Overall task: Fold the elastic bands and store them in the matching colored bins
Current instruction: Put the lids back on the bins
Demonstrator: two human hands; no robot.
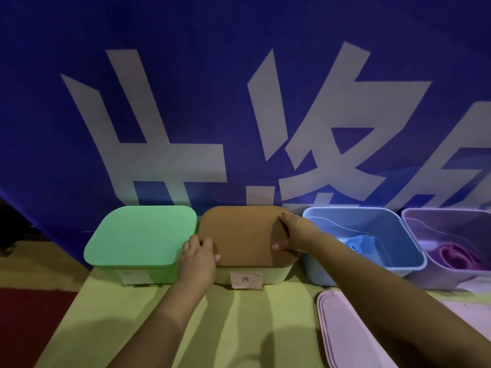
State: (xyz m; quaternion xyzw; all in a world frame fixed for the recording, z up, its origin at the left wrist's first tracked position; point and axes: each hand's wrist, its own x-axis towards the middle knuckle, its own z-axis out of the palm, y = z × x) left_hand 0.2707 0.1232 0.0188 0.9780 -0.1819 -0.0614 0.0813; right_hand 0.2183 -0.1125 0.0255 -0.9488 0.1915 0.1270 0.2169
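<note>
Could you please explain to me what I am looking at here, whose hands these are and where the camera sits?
There is no machine here: a person wears one wide-angle camera on the head, looking forward and down, so you see that person's own two arms. The left hand and the right hand each grip an edge of the brown lid, which sits on a pale bin with a paper label. Beside it stands a bin with a green lid. To the right are an open blue bin with a folded blue band inside, and an open purple bin holding a purple band. Pink lids lie on the yellow table. Behind hangs a blue banner.
</note>
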